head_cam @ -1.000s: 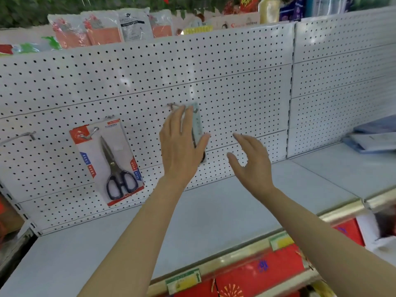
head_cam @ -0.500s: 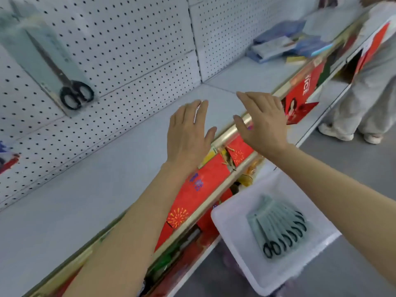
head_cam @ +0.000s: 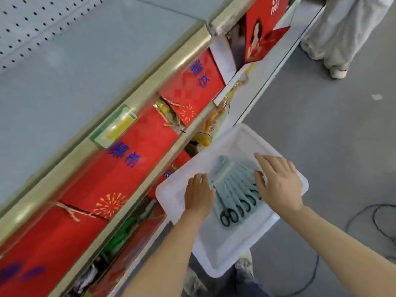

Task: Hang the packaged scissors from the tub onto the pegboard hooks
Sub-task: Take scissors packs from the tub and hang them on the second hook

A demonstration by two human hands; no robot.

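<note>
A white plastic tub (head_cam: 216,262) sits on the floor below the shelf. In it lies a fanned stack of several packaged scissors (head_cam: 233,189), pale blue-green cards with black handles toward me. My left hand (head_cam: 199,195) hovers over the stack's left edge, fingers together and pointing away. My right hand (head_cam: 278,183) lies flat over the stack's right side, fingers spread, covering part of the packs. Neither hand visibly grips a pack. A corner of the white pegboard (head_cam: 27,24) shows at the top left; no hooks are in view.
A grey shelf board (head_cam: 70,82) with a brass-coloured front rail (head_cam: 150,86) runs diagonally. Red gift bags (head_cam: 137,159) fill the shelf under it. A person's legs (head_cam: 340,33) stand at the top right. Black cables (head_cam: 377,221) lie on the grey floor at right.
The view has swung down from the pegboard to the tub. Both hands have dropped from in front of the shelf onto the scissors stack in the tub.
</note>
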